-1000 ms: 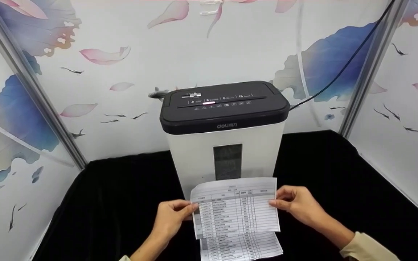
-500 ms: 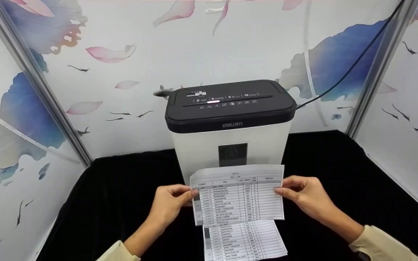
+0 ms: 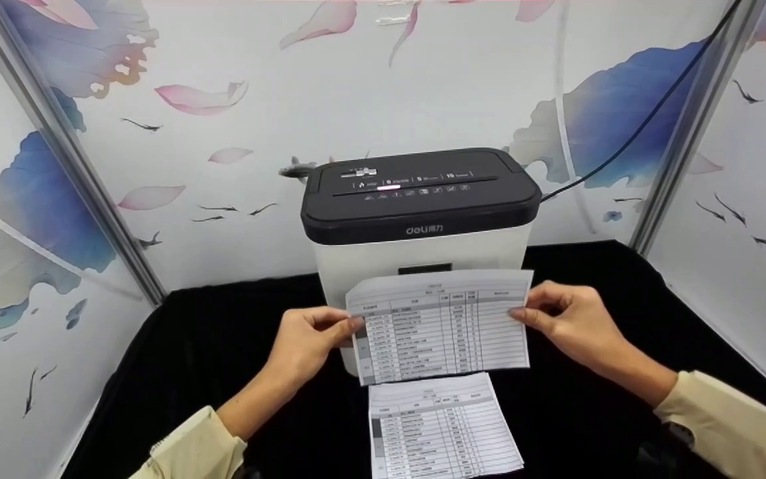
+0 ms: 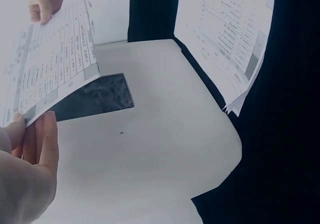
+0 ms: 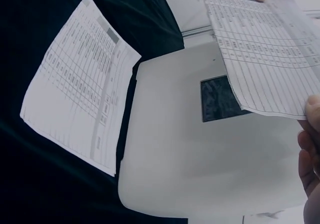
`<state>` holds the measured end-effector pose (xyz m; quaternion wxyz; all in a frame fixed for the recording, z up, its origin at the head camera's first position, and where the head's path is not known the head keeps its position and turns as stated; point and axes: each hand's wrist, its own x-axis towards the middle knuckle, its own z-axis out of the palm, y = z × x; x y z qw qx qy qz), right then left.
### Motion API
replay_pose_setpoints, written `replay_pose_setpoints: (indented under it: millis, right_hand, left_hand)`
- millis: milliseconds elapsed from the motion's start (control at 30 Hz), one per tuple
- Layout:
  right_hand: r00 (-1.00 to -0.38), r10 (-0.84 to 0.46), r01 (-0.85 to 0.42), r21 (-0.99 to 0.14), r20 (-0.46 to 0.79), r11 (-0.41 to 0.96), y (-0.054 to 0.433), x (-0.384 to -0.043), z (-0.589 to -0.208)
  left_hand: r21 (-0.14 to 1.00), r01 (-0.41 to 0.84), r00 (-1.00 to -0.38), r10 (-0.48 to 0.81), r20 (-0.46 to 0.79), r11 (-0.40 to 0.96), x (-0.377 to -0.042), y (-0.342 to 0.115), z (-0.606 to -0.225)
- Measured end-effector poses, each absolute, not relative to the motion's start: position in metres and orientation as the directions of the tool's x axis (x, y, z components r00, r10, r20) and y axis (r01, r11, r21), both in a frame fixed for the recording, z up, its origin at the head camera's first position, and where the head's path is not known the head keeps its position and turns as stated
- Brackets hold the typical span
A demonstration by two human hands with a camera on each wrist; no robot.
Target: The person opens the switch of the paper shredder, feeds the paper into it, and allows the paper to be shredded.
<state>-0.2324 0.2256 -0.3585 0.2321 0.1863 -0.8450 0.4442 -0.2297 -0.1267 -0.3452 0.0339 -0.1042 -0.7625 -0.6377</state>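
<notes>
A printed sheet of paper [image 3: 436,332] with a table on it is held up in front of the paper shredder [image 3: 356,266]. My left hand [image 3: 306,342] pinches its left edge between thumb and fingers. At the right edge, the thumb and fingers of my right hand [image 3: 572,322] pinch it too. Below lies a stack of similar printed sheets [image 3: 443,426] on the black cloth, its layered edges showing in the left wrist view. The shredder has a black top with a narrow slot and a small pink light; the held sheet hides most of its dark front window [image 4: 110,96].
Black cloth [image 3: 223,359] covers the surface under the shredder. White panels [image 3: 423,86] with petal and leaf prints stand behind and at both sides, joined by metal posts [image 3: 84,166]. A black cable [image 3: 642,113] runs from the shredder up to the right.
Both hands have raised the sheet up the shredder's front, covering more of its window. More of the stack below is now uncovered. The view has shifted slightly.
</notes>
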Motion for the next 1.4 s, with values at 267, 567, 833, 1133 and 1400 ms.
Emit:
replay_pose_setpoints:
  millis: [267, 567, 833, 1133, 1400]
  right_hand:
    - [-0.824, -0.100, -0.515, -0.665, 0.557, 0.541, 0.224, -0.238, -0.336]
    - [-0.810, -0.085, -0.517, -0.640, 0.580, 0.569, 0.218, -0.244, -0.311]
    - [-0.836, -0.087, -0.501, -0.687, 0.543, 0.526, 0.215, -0.256, -0.280]
    - [-0.814, -0.078, -0.534, -0.688, 0.576, 0.491, 0.211, -0.269, -0.246]
    - [-0.824, -0.053, -0.514, -0.705, 0.564, 0.488, 0.212, -0.287, -0.220]
  left_hand:
    - [0.953, 0.219, -0.974, 0.107, 0.200, 0.212, -0.236, -0.128, -0.322]
    - [0.944, 0.216, -0.975, 0.100, 0.197, 0.249, -0.240, -0.132, -0.288]
    - [0.934, 0.241, -0.970, 0.097, 0.222, 0.263, -0.247, -0.136, -0.257]
    - [0.917, 0.267, -0.963, 0.117, 0.242, 0.297, -0.258, -0.141, -0.219]
    - [0.908, 0.263, -0.965, 0.090, 0.247, 0.327, -0.273, -0.137, -0.192]
